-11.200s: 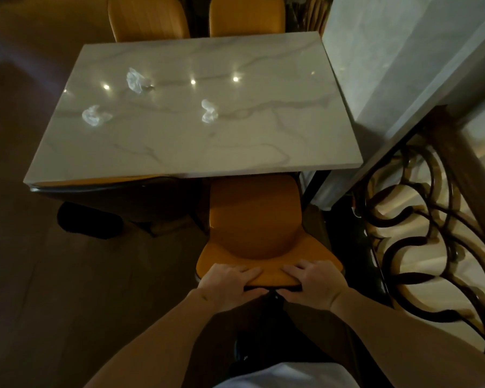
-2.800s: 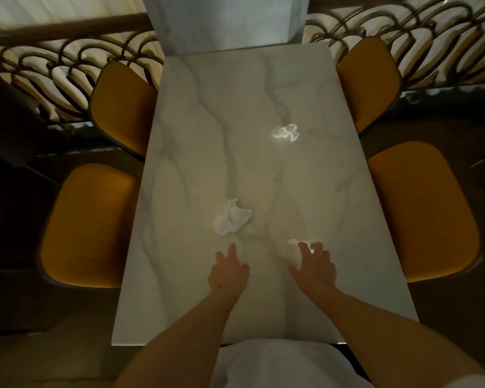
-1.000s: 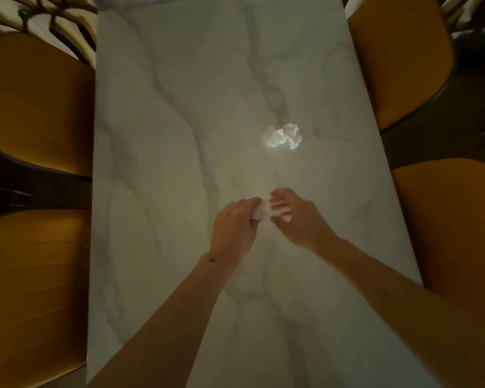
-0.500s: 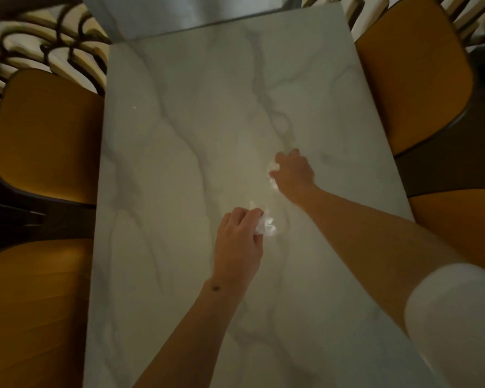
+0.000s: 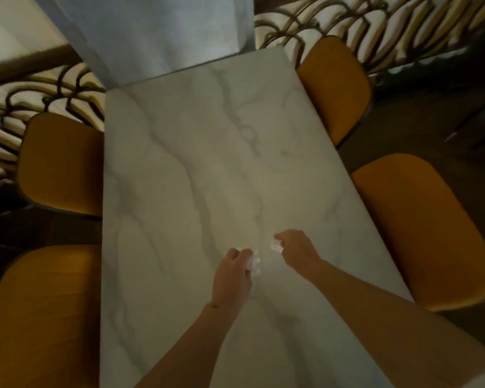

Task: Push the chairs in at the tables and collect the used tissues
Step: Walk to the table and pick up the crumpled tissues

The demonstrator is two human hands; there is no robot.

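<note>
Head view, looking down the length of a pale veined marble tabletop (image 5: pixel 185 191): nearest the camera two bare forearms reach in, and both hands are curled shut around white paper. The left hand (image 5: pixel 231 274) holds a crumpled tissue wad (image 5: pixel 254 265) that pokes out past its knuckles, and the right hand (image 5: pixel 297 249), just beside it and slightly farther up the slab, pinches a smaller tissue scrap (image 5: pixel 276 245) at its fingertips. The two hands are close but not touching, and whether either rests on the stone or hangs just over it cannot be told in this dim light. Beyond them the marble shows no further tissue, so the collecting step at this table looks all but done. As a judgement, the next move calls for bringing the two bundles together into one hand, or carrying both off to a bin, which is not in view, with a firm enough squeeze that no loose corner drops. Farther out, four mustard-yellow chairs flank the slab: the near left chair (image 5: pixel 39 312) and far left chair (image 5: pixel 59 163), the near right chair (image 5: pixel 420 231) and far right chair (image 5: pixel 333 88), all with their seats partly under the edge, so they seem pushed in. At the far end stand a grey pillar (image 5: pixel 151 32) and a scrolled railing (image 5: pixel 389 26). No brand, label or writing can be read anywhere.
</note>
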